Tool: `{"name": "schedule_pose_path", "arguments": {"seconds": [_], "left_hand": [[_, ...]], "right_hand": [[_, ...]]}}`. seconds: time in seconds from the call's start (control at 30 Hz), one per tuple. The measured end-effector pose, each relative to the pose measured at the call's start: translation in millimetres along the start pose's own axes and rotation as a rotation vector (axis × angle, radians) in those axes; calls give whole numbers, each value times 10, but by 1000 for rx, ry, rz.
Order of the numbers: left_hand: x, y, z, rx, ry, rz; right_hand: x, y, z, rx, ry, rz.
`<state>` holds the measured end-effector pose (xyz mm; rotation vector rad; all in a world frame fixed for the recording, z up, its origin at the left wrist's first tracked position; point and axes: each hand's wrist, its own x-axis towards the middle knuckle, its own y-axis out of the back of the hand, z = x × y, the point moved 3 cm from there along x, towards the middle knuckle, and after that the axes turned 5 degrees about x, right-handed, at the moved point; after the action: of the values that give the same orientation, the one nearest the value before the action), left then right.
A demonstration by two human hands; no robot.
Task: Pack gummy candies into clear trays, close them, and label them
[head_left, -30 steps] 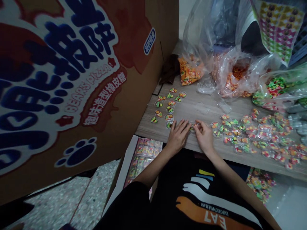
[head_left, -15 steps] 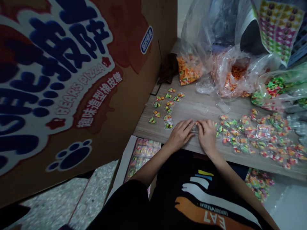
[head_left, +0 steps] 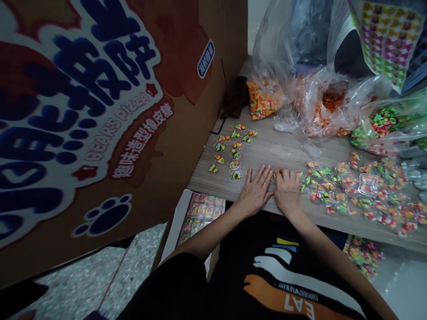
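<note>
My left hand [head_left: 255, 192] lies flat on the wooden tabletop, fingers stretched out and nearly together. Beside it, my right hand [head_left: 287, 192] has its fingers bent and pressed down together. A small orange bit shows by the right fingertips; the rest of what lies under them is hidden. To the left of my hands is a clear bear-shaped plastic tray [head_left: 235, 170] holding colourful small pieces. Several similar filled sets lie behind it. Two thin clear plastic shapes, one [head_left: 280, 151] farther back and another [head_left: 312, 150] to its right, rest beyond my hands.
A large printed cardboard box [head_left: 187, 53] walls off the left side. Behind stand plastic bags of orange pieces [head_left: 264, 100], reddish-orange pieces [head_left: 330, 104] and green-red pieces [head_left: 383, 124]. Many filled trays [head_left: 350, 186] spread over the right. Below the table's front edge sits a box of colourful packs [head_left: 205, 206].
My left hand has gone from curled fingers at the small piece to lying flat with fingers stretched. My right fingers have moved from a pinch to pressing down. The view has shifted slightly.
</note>
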<state>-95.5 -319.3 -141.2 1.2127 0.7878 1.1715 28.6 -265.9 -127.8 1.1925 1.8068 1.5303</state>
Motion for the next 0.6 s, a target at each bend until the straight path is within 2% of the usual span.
{"name": "schedule_pose_path", "arguments": {"seconds": [0.17,0.33,0.4,0.47,0.53,0.6], "left_hand": [[3,6,-12,-29,-32,-62],[-33,44,-80,-162,-36,-24],[-106,107,-142,-217,-16,47],[-211,189,-254,-237,66,181],[-329,260,-406,-219,228,346],[-427,282,-539,-175,398,444]], "right_hand": [[-151,-38,11,52,62,23],[-198,-94,-7,163,142,-3],[-218,-74,-33,164,169,-45],[-246,0,-32,153,154,-53],[-283,126,26,142,103,-3],[-334,277,165,128,28,95]]}}
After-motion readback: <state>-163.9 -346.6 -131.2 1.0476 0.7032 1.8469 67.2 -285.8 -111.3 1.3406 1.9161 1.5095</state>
